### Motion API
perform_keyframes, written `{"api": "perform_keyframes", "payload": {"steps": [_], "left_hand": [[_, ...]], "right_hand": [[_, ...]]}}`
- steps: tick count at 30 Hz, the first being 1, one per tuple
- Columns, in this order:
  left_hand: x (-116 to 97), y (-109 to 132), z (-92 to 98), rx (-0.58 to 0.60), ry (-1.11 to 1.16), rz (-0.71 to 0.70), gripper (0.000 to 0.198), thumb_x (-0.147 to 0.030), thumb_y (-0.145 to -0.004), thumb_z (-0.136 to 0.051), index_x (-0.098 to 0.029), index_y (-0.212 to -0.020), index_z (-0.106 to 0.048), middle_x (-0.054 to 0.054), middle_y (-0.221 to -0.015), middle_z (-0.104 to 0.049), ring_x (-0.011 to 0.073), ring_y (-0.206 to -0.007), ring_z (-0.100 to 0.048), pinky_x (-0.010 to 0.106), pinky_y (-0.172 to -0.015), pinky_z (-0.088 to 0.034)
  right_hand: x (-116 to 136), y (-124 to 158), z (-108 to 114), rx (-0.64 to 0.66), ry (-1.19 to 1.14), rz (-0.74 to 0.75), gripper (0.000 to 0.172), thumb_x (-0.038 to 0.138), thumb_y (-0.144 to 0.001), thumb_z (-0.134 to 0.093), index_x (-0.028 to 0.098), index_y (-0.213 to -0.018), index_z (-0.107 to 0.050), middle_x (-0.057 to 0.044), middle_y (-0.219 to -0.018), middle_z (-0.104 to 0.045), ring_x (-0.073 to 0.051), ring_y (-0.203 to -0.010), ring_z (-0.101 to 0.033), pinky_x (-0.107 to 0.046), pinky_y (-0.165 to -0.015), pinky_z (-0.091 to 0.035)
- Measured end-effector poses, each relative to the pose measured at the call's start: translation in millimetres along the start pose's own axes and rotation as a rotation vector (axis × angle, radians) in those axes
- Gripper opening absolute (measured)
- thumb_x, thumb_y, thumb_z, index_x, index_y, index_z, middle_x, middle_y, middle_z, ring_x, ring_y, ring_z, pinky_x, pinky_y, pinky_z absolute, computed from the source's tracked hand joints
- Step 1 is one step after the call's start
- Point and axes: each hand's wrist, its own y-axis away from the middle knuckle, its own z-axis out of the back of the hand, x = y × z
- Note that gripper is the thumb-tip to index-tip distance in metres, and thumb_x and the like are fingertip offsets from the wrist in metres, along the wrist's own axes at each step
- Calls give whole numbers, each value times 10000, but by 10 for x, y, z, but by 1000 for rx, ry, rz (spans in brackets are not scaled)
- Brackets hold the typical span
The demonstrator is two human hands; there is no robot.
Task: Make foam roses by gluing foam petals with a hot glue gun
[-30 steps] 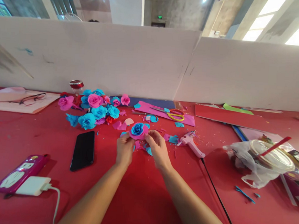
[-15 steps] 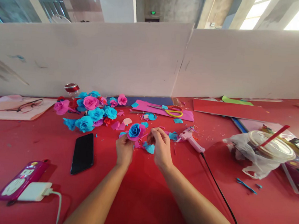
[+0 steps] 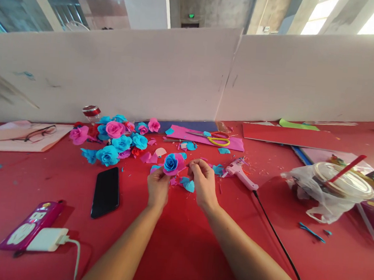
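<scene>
A paper flower (image 3: 171, 164) with a blue centre and pink outer petals is pinched in my left hand (image 3: 157, 188), above the middle of the red table (image 3: 178, 251). Just right of the flower, my right hand (image 3: 203, 182) has its thumb and fingers pressed together; what they hold, if anything, is too small to make out. Blue and pink paper scraps (image 3: 188, 184) lie under and around both hands. A pink glue gun (image 3: 242, 175) rests on the table to the right of my right hand.
Paper flowers (image 3: 114, 140) are bunched at the back left, near a black phone (image 3: 106, 192). Yellow-handled scissors (image 3: 218, 139) lie on pink paper behind my hands. At left is a purple power strip (image 3: 33, 223); at right, a lidded cup (image 3: 342, 182) in a plastic bag.
The flower in my left hand has tilted and shifted slightly right. The whole view has moved a little, and my right hand stays close to the flower.
</scene>
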Motion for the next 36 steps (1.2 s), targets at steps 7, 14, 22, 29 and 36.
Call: {"api": "perform_keyframes", "payload": {"steps": [7,14,22,29,36], "left_hand": [[-91,22,-36,6,42,19,107,-253,-598,-727,-164,-626,-674,-19,-593,-596,103,-570,-489,230,-566,-424],[-120,14,-59,-25,52,41,137,-248,-577,-745,-160,-674,-704,-4,-627,-616,116,-611,-535,243,-608,-464],[-132,-61,-19,-78,192,96,184,-224,-508,-795,-151,-546,-630,-37,-556,-576,69,-541,-476,214,-578,-407],[-183,-15,-46,163,209,126,193,-256,-531,-815,-163,-659,-704,-15,-628,-629,101,-599,-509,225,-593,-411],[-86,-75,59,107,-182,-135,189,-330,-660,-728,-181,-776,-742,35,-833,-690,146,-705,-559,257,-683,-435]], "right_hand": [[20,151,1,119,474,483,213,230,-819,-529,229,-1004,-633,24,-629,-529,-119,-546,-448,-253,-572,-386],[-4,158,76,145,665,598,262,163,-800,-502,226,-989,-672,-11,-677,-614,-127,-522,-477,-263,-570,-389],[-130,-54,81,73,581,260,219,205,-788,-523,213,-914,-702,-10,-725,-611,-139,-584,-509,-265,-580,-400],[-219,-88,55,204,541,355,140,201,-766,-587,209,-755,-727,-47,-810,-667,-171,-712,-582,-267,-632,-436],[-317,-138,131,51,624,407,191,269,-819,-564,189,-821,-738,-44,-752,-702,-166,-653,-601,-252,-605,-447]]}}
